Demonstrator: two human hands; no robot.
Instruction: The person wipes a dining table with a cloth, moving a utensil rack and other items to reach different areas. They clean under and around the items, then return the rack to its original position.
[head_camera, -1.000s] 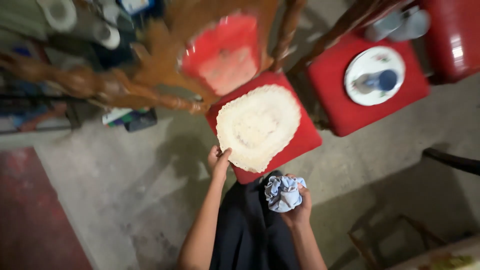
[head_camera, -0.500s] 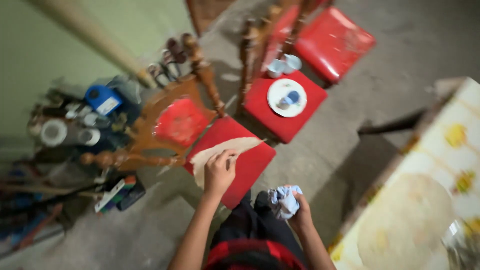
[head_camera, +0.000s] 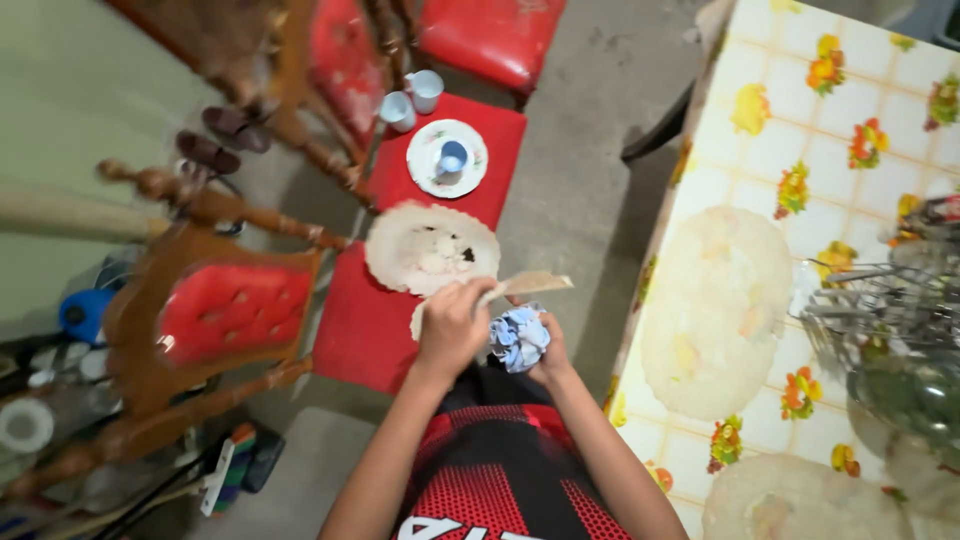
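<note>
My left hand (head_camera: 452, 325) grips the near edge of a round cream mat (head_camera: 432, 248) and holds it lifted and partly folded above a red chair seat (head_camera: 358, 330). The mat's upturned face shows dark specks. My right hand (head_camera: 548, 352) is closed around a crumpled blue and white cloth (head_camera: 518, 338), right beside the left hand and under the mat's folded flap (head_camera: 530, 283).
A second red seat (head_camera: 495, 125) carries a white plate (head_camera: 432, 165) with a blue cup (head_camera: 453, 156) and two white cups (head_camera: 412, 98). Wooden chair backs (head_camera: 225, 315) stand left. At right, a table with a flowered cloth (head_camera: 800, 130) holds round mats (head_camera: 715, 310) and a wire rack (head_camera: 880, 300).
My left hand went from resting on the flat mat to gripping its edge and lifting it off the seat. The view swung right, bringing the table in. The cloth stayed in my right hand.
</note>
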